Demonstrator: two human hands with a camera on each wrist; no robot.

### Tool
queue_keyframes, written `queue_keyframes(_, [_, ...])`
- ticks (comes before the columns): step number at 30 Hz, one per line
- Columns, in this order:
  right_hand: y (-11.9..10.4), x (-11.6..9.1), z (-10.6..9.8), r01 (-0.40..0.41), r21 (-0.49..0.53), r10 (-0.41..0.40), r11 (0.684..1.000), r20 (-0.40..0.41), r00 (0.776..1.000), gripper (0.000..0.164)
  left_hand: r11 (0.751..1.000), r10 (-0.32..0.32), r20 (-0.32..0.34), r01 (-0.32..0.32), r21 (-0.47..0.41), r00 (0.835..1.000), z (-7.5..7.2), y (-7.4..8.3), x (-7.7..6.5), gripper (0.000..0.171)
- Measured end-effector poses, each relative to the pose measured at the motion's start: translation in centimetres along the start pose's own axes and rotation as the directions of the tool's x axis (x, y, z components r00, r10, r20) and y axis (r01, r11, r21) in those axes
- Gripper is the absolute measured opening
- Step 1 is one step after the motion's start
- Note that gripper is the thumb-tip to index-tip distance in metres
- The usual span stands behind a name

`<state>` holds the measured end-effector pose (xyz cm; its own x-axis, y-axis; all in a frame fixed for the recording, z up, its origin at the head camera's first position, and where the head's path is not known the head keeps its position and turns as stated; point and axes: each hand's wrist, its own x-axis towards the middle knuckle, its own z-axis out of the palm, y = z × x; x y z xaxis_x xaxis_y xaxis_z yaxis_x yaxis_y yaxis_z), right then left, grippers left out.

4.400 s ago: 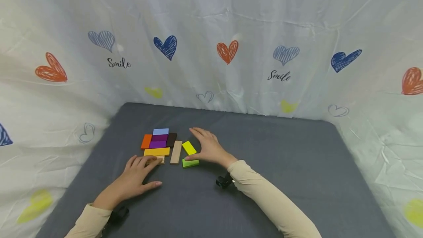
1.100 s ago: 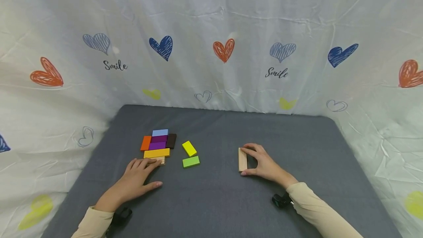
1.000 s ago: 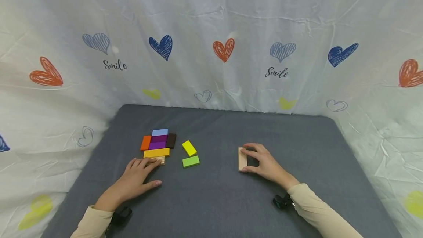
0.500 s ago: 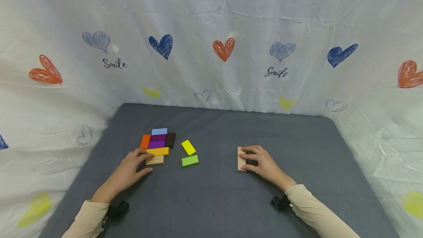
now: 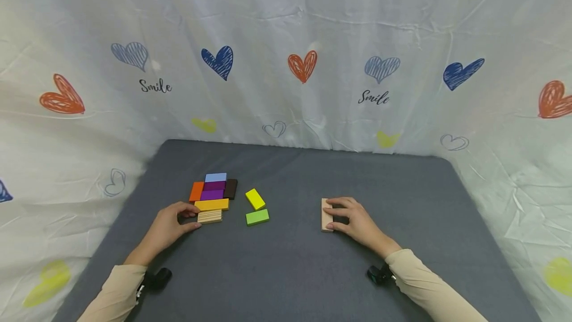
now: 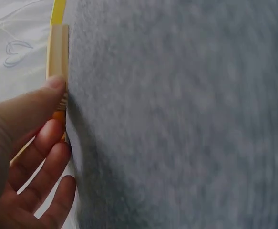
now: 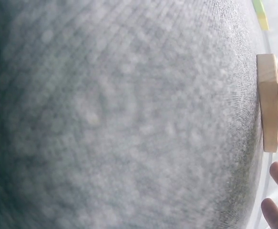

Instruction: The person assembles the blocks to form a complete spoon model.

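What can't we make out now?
Head: part of the plain block, covered by fingertips of the right hand.
Right wrist: rest of that hand, cut off by the right edge.
Left wrist: part of the striped block, behind the thumb of the left hand.
Left wrist: yellow strip, cut by the top edge.

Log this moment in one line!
left hand: pinches striped block | right hand: touches plain block | yellow block, green block: between hands

Camera Placement

Head view: high, facing forward and down across table [image 5: 286,272] to curtain [image 5: 259,9]. Wrist views: close to table, rolled sideways. Shared with head: left wrist, left hand [image 5: 164,226] and ribbed block [image 5: 210,216]; right wrist, right hand [image 5: 361,223] and plain block [image 5: 326,219].
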<state>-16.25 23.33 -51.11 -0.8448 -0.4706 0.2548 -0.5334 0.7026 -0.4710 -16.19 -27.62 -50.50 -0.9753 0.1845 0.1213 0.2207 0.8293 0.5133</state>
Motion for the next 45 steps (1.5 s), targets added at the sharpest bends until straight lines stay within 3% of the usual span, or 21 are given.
queue_keyframes(10, [0.0,0.0,0.0,0.028,-0.019,-0.028,0.999,-0.032,0.999,0.05,0.999,0.033,-0.02,-0.033,0.027,0.999,0.2,0.0,0.1,0.032])
queue_keyframes(15, [-0.2,0.1,0.0,0.026,-0.038,-0.028,0.999,-0.058,0.998,0.045,1.0,0.013,-0.013,-0.013,0.026,1.0,0.0,0.1,0.2,0.031])
queue_keyframes(24, [-0.3,-0.2,-0.2,0.023,-0.096,-0.027,0.995,-0.034,0.999,0.049,0.998,-0.044,0.002,0.044,-0.052,0.999,-0.6,0.8,0.2,0.034])
queue_keyframes(32, [-0.4,0.0,-0.2,0.012,-0.103,-0.013,0.995,-0.013,1.0,0.05,0.997,-0.014,-0.011,0.013,-0.08,1.0,-1.5,1.6,0.9,0.036])
queue_keyframes(38, [-0.5,-0.2,-0.6,-0.002,-0.047,0.002,0.999,-0.018,1.0,0.046,0.992,0.001,-0.015,-0.003,-0.129,1.0,-1.5,2.8,2.2,0.036])
queue_keyframes(45, [-0.4,-0.2,-0.2,0.019,-0.056,-0.022,0.998,-0.051,0.998,0.043,0.976,0.046,0.01,-0.042,-0.214,0.999,-0.5,5.6,5.2,0.033])
